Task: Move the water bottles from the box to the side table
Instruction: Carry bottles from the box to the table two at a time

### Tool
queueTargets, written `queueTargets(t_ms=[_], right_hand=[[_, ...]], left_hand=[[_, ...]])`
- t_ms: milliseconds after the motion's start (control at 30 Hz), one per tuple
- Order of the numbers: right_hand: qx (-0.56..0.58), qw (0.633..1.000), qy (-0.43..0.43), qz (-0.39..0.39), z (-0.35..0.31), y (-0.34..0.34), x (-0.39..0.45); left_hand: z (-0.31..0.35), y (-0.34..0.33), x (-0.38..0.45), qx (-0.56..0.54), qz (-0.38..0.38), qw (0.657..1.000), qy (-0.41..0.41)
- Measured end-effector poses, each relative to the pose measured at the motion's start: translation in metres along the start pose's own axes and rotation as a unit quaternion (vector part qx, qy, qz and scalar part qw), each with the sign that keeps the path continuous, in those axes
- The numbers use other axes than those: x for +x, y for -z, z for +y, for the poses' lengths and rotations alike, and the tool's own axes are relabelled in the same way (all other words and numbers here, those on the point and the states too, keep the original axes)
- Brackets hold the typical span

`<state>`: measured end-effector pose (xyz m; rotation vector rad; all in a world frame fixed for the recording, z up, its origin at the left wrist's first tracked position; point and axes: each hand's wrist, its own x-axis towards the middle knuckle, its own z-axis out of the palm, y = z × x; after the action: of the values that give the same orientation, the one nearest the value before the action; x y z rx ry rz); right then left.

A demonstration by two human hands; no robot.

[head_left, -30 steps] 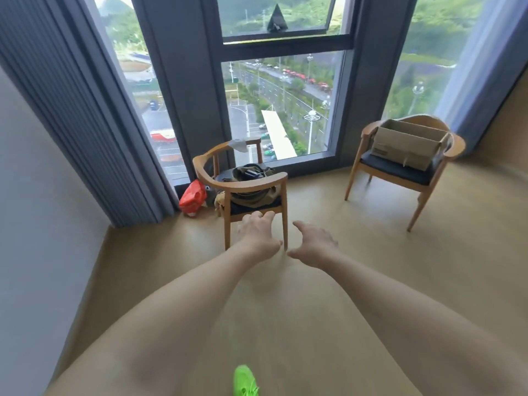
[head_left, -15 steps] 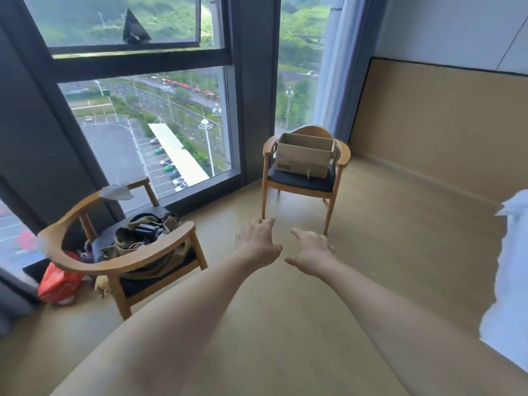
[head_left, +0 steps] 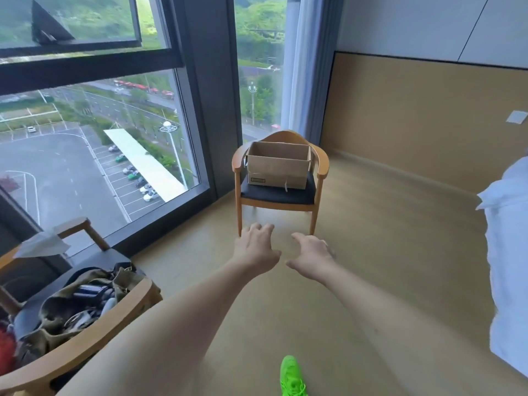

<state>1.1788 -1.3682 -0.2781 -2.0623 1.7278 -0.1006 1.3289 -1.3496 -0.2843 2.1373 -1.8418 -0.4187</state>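
Both arms stretched out front, left hand (head_left: 256, 247) and right hand (head_left: 312, 257) loose-fingered, holding nothing, well short of the box (head_left: 277, 168) sitting on the chair (head_left: 276, 193) by the window

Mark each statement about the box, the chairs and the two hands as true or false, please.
1. The cardboard box sits on a chair. True.
2. The left hand grips a bottle. False: it holds nothing, fingers relaxed.
3. The right hand touches the box. False: it is apart from it, in the air.
4. A green shoe shows at the bottom. True.
5. The box's top is taped shut. False: it is open.
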Motion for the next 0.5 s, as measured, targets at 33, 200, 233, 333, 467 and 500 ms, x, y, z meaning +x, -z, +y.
queueTargets(t_ms=[33,200,233,333,467,500], right_hand=[[0.002,1.000,0.002,0.002,-0.001,0.003,0.020],[0.028,1.000,0.007,0.013,-0.003,0.027,0.128],[0.032,0.999,0.008,0.014,-0.004,0.034,0.150],[0.023,1.000,0.013,0.008,-0.007,0.057,0.212],[0.023,1.000,0.014,0.000,-0.010,0.077,0.283],[0.022,1.000,0.016,-0.003,-0.011,0.079,0.298]], left_hand=[[-0.001,0.000,0.020,0.007,0.002,1.000,-0.001],[-0.004,0.008,0.128,0.034,0.008,0.999,0.007],[-0.003,0.011,0.151,0.038,0.006,0.999,0.008],[0.000,0.019,0.218,0.045,0.012,0.999,0.012],[0.004,0.024,0.290,0.032,0.019,0.999,0.009],[0.004,0.024,0.304,0.032,0.015,0.999,0.008]])
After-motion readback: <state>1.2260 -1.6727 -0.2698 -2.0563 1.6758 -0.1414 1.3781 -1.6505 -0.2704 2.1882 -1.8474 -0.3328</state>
